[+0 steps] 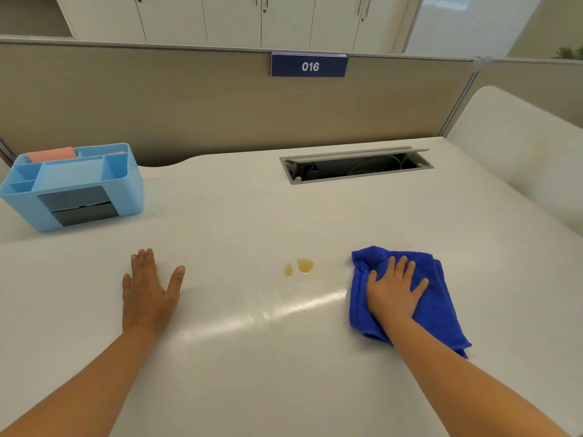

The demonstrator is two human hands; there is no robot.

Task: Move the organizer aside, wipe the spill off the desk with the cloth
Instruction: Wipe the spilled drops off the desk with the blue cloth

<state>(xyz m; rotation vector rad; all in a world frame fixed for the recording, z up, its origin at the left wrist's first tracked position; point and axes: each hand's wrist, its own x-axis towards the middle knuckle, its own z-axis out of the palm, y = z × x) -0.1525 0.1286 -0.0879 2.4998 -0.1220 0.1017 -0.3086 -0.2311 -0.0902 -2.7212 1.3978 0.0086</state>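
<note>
Right hand (394,288) flat on the cloth (407,298), fingers spread and almost straight, pressing it to the desk (252,357), gripping nothing. Cloth loosely folded under the palm, extending beyond the hand toward the near right. Left hand (148,294) also flat on the bare desk, fingers straight, thumb out, holding nothing; probably only for support.

Spill (299,266) just left of the right hand's fingertips, near the cloth edge but not touching it: two small amber drops, side by side. Between the two hands, closer to the right one.

Organizer (72,187) far beyond the left hand, at the back left of the desk, well apart from the spill. So first step seems done; wiping not yet begun.

To wipe well: keep the palm flat and the pressure even, slide the cloth left over both drops in one pass. Better to cover the drops fully before dragging, otherwise risk of smearing a streak. Then fold to a clean side and pass again. Beyond the right hand, an open cable tray (356,165); keep liquid away from it.
</note>
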